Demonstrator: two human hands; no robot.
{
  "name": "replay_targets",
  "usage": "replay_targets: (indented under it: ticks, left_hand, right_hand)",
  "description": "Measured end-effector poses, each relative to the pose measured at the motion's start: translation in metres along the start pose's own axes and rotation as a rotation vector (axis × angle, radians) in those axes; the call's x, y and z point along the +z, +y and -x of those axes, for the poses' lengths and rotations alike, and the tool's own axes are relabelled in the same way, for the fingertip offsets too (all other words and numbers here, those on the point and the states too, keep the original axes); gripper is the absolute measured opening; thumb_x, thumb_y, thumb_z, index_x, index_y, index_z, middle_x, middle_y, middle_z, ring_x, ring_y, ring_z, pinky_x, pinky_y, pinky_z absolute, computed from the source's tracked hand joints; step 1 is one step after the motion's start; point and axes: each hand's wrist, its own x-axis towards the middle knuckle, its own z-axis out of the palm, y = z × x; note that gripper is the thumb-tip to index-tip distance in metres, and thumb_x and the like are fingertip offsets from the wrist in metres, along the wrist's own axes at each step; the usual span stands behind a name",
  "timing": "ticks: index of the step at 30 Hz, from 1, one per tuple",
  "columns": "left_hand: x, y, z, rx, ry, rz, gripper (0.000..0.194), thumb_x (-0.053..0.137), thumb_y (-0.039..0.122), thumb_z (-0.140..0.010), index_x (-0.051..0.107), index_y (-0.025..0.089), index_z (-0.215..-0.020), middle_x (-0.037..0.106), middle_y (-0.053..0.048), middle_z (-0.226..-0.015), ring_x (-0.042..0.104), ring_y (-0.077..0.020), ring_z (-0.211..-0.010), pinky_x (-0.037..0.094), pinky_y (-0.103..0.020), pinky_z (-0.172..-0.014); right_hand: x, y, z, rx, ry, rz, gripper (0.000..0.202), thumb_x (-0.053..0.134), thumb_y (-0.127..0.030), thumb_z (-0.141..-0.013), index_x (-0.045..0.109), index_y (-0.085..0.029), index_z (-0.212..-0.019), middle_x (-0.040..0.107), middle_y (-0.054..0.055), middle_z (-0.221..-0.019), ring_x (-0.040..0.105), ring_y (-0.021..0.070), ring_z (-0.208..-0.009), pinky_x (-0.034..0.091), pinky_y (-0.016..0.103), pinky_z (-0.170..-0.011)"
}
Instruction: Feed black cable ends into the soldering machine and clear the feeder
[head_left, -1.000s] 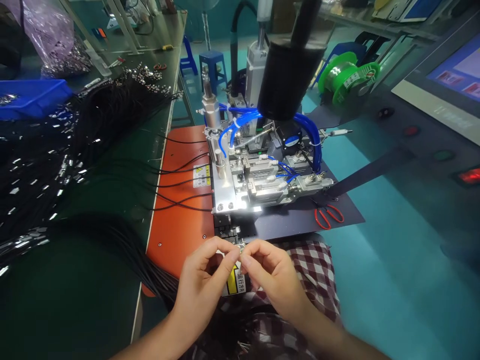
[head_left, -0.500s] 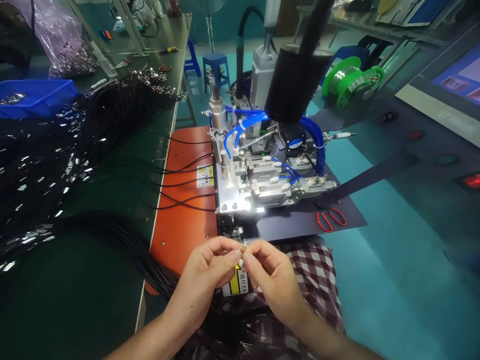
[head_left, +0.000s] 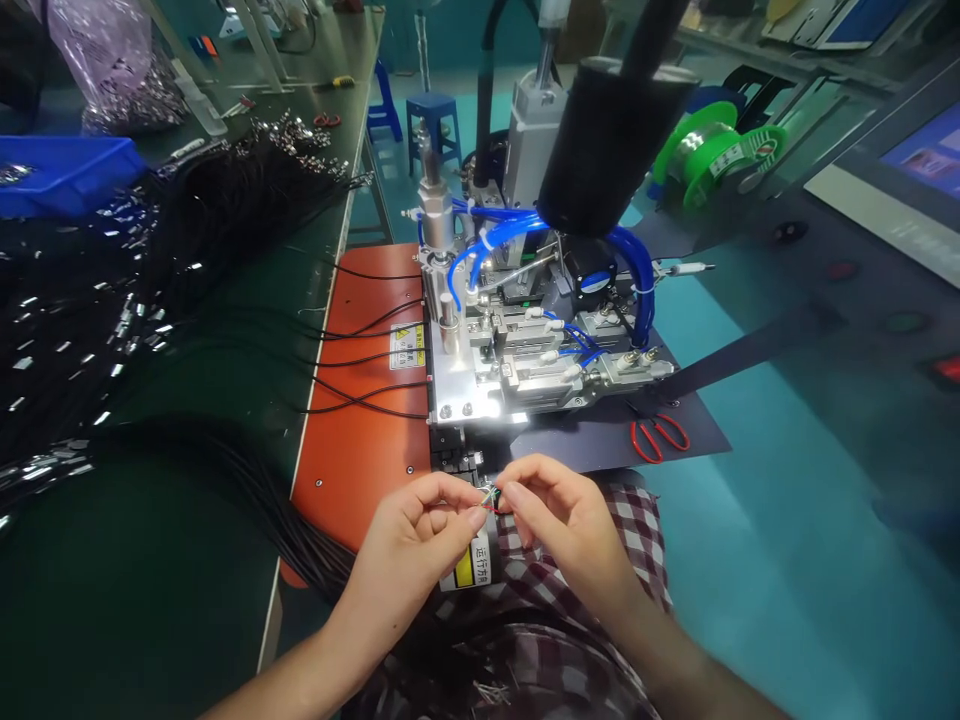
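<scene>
Thin coloured wires (head_left: 490, 497), with white, green and red among them, show between my fingertips in front of the machine. My left hand (head_left: 424, 530) pinches them from the left, thumb against forefinger. From the other side, my right hand (head_left: 566, 515) is closed on the wires with thumb and forefinger; its other fingers curl below. The cable these wires belong to is mostly hidden by my hands. Just beneath lies a label with a yellow patch (head_left: 465, 570) on the machine's front. On my lap, over checked cloth, rest dark cables with bare wire ends (head_left: 493, 692).
Black cables run across the orange plate (head_left: 330, 440) into the metal machine (head_left: 517, 390). Red-handled scissors (head_left: 660, 438) lie to the right. A green wire spool (head_left: 697, 150) stands behind. Bundled black cables (head_left: 247, 190) and a blue bin (head_left: 71, 175) occupy the left bench.
My right hand has shifted slightly up and right, away from my left. Coloured wires now show more clearly between the fingertips. The view has shifted slightly.
</scene>
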Motion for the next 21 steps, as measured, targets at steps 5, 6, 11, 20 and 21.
replay_targets:
  ticks: [5,6,11,20,21]
  left_hand:
    - [0.001,-0.002,-0.002,0.007,0.003,-0.003,0.029,0.074,0.038,-0.072,0.061,0.014,-0.08,0.041,0.009,-0.045,0.032,-0.004,-0.043,0.022,-0.016,-0.042]
    - [0.001,-0.002,-0.002,0.015,0.002,-0.005,0.028,0.074,0.037,-0.072,0.061,0.014,-0.079,0.042,0.009,-0.046,0.032,-0.004,-0.043,0.022,-0.016,-0.042]
    - [0.001,-0.001,0.0,0.031,0.001,-0.008,0.023,0.073,0.035,-0.074,0.061,0.015,-0.077,0.044,0.009,-0.046,0.032,-0.0036,-0.043,0.023,-0.016,-0.042]
    - [0.003,-0.002,0.001,0.061,0.025,-0.059,0.021,0.074,0.033,-0.074,0.063,0.015,-0.076,0.046,0.008,-0.049,0.032,-0.0033,-0.044,0.025,-0.015,-0.041]
    - [0.004,-0.002,0.001,0.066,0.024,-0.064,0.021,0.074,0.033,-0.074,0.063,0.015,-0.076,0.048,0.007,-0.05,0.034,-0.0035,-0.045,0.026,-0.015,-0.042]
  right_hand:
    - [0.001,-0.004,-0.006,0.064,-0.034,-0.008,0.024,0.063,-0.04,-0.082,0.059,-0.016,-0.078,0.054,-0.003,-0.066,0.044,0.0065,-0.049,0.037,0.02,-0.047]
    - [0.001,-0.004,-0.008,0.091,-0.056,-0.021,0.025,0.063,-0.04,-0.081,0.058,-0.016,-0.077,0.054,-0.004,-0.064,0.044,0.0063,-0.048,0.036,0.02,-0.046]
    - [0.001,-0.003,-0.012,0.174,-0.143,-0.096,0.027,0.063,-0.041,-0.08,0.054,-0.018,-0.071,0.044,-0.008,-0.048,0.037,0.0065,-0.042,0.029,0.021,-0.044]
    - [-0.002,-0.003,-0.012,0.218,-0.143,-0.241,0.029,0.064,-0.042,-0.078,0.05,-0.018,-0.068,0.049,-0.006,-0.057,0.04,0.0058,-0.044,0.028,0.021,-0.043]
    - [-0.002,-0.002,-0.012,0.225,-0.145,-0.236,0.028,0.064,-0.041,-0.077,0.05,-0.018,-0.069,0.049,-0.006,-0.056,0.04,0.0059,-0.043,0.028,0.021,-0.043]
